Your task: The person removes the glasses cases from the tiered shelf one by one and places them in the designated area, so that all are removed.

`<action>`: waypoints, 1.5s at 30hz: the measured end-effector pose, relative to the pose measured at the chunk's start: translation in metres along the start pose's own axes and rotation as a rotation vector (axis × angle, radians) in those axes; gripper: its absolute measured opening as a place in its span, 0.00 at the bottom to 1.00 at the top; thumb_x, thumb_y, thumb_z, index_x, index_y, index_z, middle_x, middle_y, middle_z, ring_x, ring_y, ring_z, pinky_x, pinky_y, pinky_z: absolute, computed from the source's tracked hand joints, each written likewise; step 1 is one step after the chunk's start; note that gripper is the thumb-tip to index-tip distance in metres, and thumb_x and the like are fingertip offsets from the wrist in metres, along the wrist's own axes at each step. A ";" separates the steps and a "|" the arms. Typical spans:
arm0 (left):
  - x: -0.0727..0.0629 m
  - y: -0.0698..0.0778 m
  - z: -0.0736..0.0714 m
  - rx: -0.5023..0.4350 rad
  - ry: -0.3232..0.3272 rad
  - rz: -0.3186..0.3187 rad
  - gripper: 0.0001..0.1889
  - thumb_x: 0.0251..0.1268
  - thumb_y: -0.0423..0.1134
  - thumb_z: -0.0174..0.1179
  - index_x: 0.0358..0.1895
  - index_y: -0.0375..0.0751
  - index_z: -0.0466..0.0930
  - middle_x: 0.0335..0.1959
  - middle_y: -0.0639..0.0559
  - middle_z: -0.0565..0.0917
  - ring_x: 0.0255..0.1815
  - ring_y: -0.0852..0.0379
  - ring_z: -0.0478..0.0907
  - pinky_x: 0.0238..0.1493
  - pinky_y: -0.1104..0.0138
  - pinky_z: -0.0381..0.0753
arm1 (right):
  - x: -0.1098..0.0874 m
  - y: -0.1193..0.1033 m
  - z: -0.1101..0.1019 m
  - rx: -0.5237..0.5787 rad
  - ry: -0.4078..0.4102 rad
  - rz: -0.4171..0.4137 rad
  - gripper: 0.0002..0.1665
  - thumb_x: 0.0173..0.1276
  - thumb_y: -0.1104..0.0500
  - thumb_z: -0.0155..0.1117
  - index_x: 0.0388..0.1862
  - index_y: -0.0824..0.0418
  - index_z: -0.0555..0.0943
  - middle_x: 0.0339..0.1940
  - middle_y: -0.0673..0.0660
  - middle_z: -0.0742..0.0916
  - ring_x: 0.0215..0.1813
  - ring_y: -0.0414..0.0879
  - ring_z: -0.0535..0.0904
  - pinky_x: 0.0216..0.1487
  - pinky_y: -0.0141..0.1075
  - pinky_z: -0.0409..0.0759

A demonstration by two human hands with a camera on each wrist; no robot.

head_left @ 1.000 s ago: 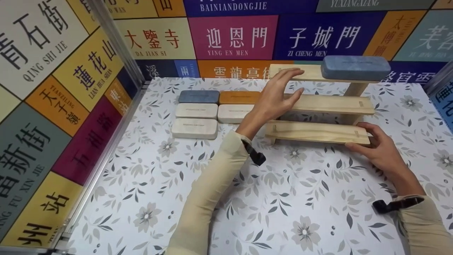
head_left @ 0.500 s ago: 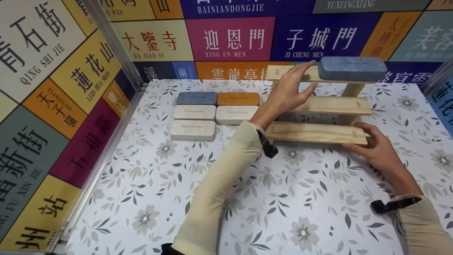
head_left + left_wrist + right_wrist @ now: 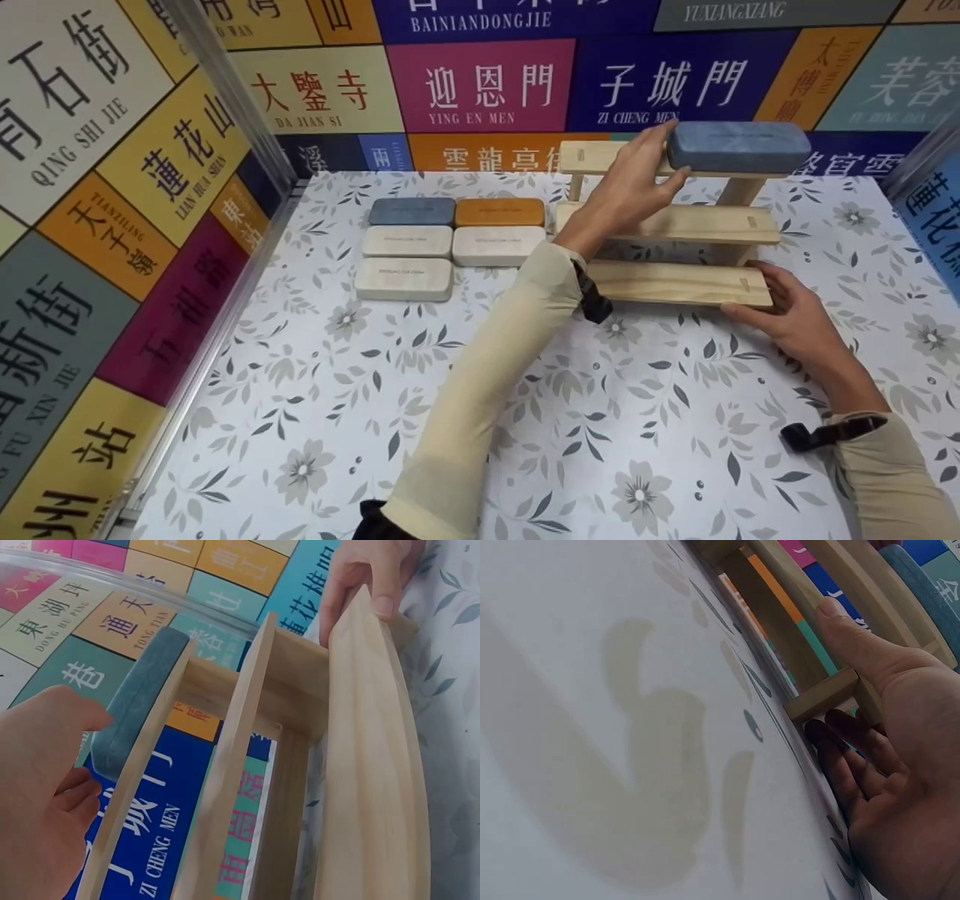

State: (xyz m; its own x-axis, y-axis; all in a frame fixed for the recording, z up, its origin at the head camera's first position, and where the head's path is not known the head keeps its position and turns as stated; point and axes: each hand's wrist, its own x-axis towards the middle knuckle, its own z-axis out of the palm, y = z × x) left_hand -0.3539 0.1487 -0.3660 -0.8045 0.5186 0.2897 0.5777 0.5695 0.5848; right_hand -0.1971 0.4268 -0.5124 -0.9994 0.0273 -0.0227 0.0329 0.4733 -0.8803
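A three-tier wooden stand [image 3: 679, 285] stands on the table at the right. Lying on the right part of its top board is a blue rounded oblong case [image 3: 739, 146]. My left hand [image 3: 626, 187] is at the left end of this case, fingers behind and thumb in front; a digit touches the case [image 3: 139, 705] in the left wrist view. At the lowest board's right end, my right hand [image 3: 799, 319] grips the stand. In the right wrist view its thumb [image 3: 851, 626] lies against a board, with the fingers bent near the support below.
Left of the stand lie several similar cases in a block: a blue one [image 3: 412, 211], an orange one [image 3: 499, 211] and white ones, including a front white case [image 3: 403, 279]. Panels with large lettering [image 3: 480, 86] border the floral-patterned table [image 3: 555, 450] at back and sides.
My left hand has moved right along the stand, up to the blue case's left end. The right hand keeps its grip. The case keeps its place on the board, while the head view shifts slightly.
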 end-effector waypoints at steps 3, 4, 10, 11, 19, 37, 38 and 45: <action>0.004 0.001 0.003 0.006 -0.005 -0.041 0.40 0.83 0.52 0.60 0.88 0.45 0.54 0.85 0.54 0.67 0.83 0.66 0.64 0.78 0.85 0.58 | 0.001 -0.001 0.001 0.002 0.001 0.005 0.51 0.75 0.53 0.76 0.89 0.52 0.59 0.77 0.48 0.76 0.64 0.26 0.77 0.60 0.15 0.75; 0.005 0.002 0.004 0.004 -0.006 -0.052 0.40 0.83 0.53 0.59 0.89 0.46 0.54 0.85 0.55 0.66 0.83 0.66 0.64 0.78 0.84 0.58 | 0.001 -0.001 0.001 0.001 0.000 0.008 0.51 0.75 0.53 0.76 0.89 0.51 0.59 0.78 0.48 0.76 0.64 0.26 0.77 0.60 0.15 0.75; 0.004 0.004 0.013 0.020 0.014 -0.077 0.41 0.83 0.53 0.60 0.89 0.45 0.51 0.87 0.54 0.63 0.85 0.65 0.62 0.81 0.82 0.58 | 0.003 -0.002 0.002 -0.007 -0.011 0.024 0.52 0.75 0.51 0.76 0.90 0.51 0.58 0.80 0.51 0.75 0.65 0.25 0.76 0.60 0.14 0.74; 0.003 0.005 0.014 0.031 0.021 -0.080 0.42 0.83 0.53 0.60 0.89 0.44 0.51 0.88 0.54 0.63 0.86 0.64 0.62 0.81 0.81 0.58 | 0.003 -0.002 0.002 -0.008 -0.012 0.025 0.52 0.75 0.51 0.76 0.90 0.51 0.58 0.80 0.52 0.74 0.65 0.25 0.76 0.60 0.14 0.74; 0.008 0.018 0.023 0.145 0.008 -0.148 0.45 0.85 0.59 0.54 0.90 0.43 0.43 0.90 0.55 0.58 0.86 0.60 0.62 0.84 0.74 0.61 | 0.001 -0.001 0.002 -0.002 -0.003 0.021 0.52 0.75 0.52 0.76 0.89 0.51 0.58 0.80 0.51 0.75 0.64 0.24 0.76 0.60 0.15 0.74; 0.007 0.027 0.036 0.205 0.120 -0.261 0.42 0.83 0.65 0.53 0.89 0.51 0.52 0.84 0.61 0.68 0.83 0.61 0.64 0.83 0.71 0.63 | 0.000 0.000 0.000 -0.034 0.002 0.030 0.53 0.75 0.50 0.76 0.90 0.51 0.57 0.80 0.53 0.75 0.62 0.24 0.77 0.58 0.15 0.74; 0.007 0.027 0.037 0.202 0.126 -0.257 0.42 0.83 0.65 0.53 0.89 0.51 0.53 0.83 0.61 0.69 0.84 0.61 0.63 0.84 0.70 0.62 | 0.000 0.000 0.000 -0.037 0.002 0.031 0.53 0.75 0.50 0.76 0.90 0.52 0.57 0.80 0.54 0.75 0.62 0.24 0.77 0.58 0.15 0.74; 0.004 0.025 0.036 0.131 0.182 -0.244 0.36 0.81 0.62 0.58 0.83 0.53 0.61 0.74 0.63 0.81 0.79 0.62 0.70 0.81 0.71 0.64 | 0.001 0.000 -0.001 -0.031 0.003 0.024 0.52 0.74 0.51 0.76 0.89 0.51 0.58 0.81 0.54 0.74 0.63 0.24 0.76 0.59 0.15 0.74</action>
State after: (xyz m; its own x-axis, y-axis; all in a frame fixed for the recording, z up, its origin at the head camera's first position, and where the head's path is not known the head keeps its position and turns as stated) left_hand -0.3373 0.1881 -0.3771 -0.9261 0.2409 0.2903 0.3680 0.7461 0.5549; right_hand -0.1983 0.4276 -0.5124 -0.9983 0.0414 -0.0421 0.0572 0.4997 -0.8643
